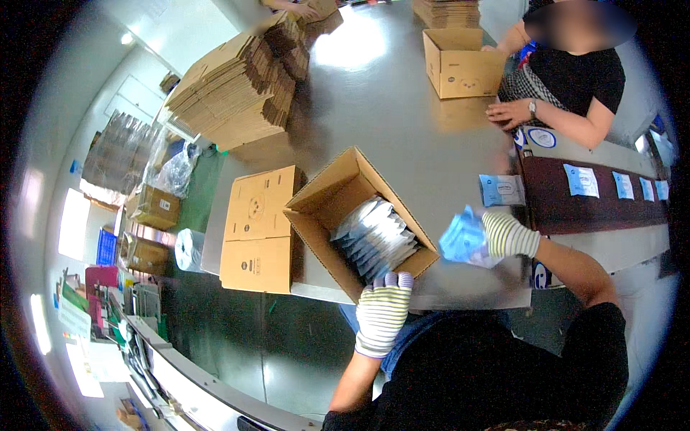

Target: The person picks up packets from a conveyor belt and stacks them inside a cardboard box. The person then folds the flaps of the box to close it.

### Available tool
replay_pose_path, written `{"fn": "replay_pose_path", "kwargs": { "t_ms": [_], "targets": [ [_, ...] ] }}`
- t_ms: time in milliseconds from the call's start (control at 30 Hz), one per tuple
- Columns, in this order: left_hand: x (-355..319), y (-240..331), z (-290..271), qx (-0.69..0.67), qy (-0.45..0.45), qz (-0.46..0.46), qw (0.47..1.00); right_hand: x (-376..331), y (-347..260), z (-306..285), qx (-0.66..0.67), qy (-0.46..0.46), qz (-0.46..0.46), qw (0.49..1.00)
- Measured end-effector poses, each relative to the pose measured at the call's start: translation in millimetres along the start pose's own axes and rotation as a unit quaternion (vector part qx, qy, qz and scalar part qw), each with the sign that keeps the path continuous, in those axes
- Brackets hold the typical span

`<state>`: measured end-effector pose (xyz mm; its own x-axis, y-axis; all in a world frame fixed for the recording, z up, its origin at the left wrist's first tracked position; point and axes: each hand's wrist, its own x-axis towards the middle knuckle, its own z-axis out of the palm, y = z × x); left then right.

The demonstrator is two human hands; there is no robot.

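While the right hand point(512, 235) wraps around blurred blue packets point(462, 237), the left hand point(383, 314) touches the near edge of the open carton point(316, 228) — whether gripping, I cannot tell. Just left of the packets, the carton slants across the counter point(388, 100), its long axis running far-left to near-right.

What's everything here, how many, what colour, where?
Table: one, grey, centre
Open carton: one, brown, near edge
Packets inside: several, mostly silver
Held packaging: count unclear, blue, right of carton
Loose packet: one, blue, table's right
Belt: one, maroon, right
Belt packets: four visible, blue
Flat carton: one or more, brown, left
Stacked flat cartons: many, brown, far left
Second open carton: one, brown, far right
Workers: two, one in black, far side
Crate: one, blue, left background
Left grip: one, striped glove, carton's edge
Right grip: one, striped glove, holding packaging
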<state>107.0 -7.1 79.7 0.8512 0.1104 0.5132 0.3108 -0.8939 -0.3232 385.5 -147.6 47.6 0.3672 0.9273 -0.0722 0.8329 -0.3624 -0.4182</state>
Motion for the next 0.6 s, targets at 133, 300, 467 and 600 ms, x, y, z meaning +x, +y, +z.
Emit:
{"fn": "replay_pose_path", "kwargs": {
  "t_ms": [133,300,467,600],
  "targets": [
    [-2.5,2.5,0.0,-0.009,-0.008,0.023,1.0,-20.7,-75.5,-67.2,-0.071,0.314,-0.367,0.873],
    [4.8,3.3,9.0,-0.007,0.003,0.043,0.999,25.7,-195.3,-103.6,-0.137,0.221,-0.359,0.896],
    [-30.0,36.7,16.8,-0.059,-0.042,0.049,0.996,159.1,-165.8,40.5,-0.457,0.155,-0.189,0.855],
    [-78.8,42.5,4.5,-0.092,-0.062,0.013,0.994,96.3,-187.1,53.2,-0.375,-0.076,-0.206,0.901]
  ]
}}
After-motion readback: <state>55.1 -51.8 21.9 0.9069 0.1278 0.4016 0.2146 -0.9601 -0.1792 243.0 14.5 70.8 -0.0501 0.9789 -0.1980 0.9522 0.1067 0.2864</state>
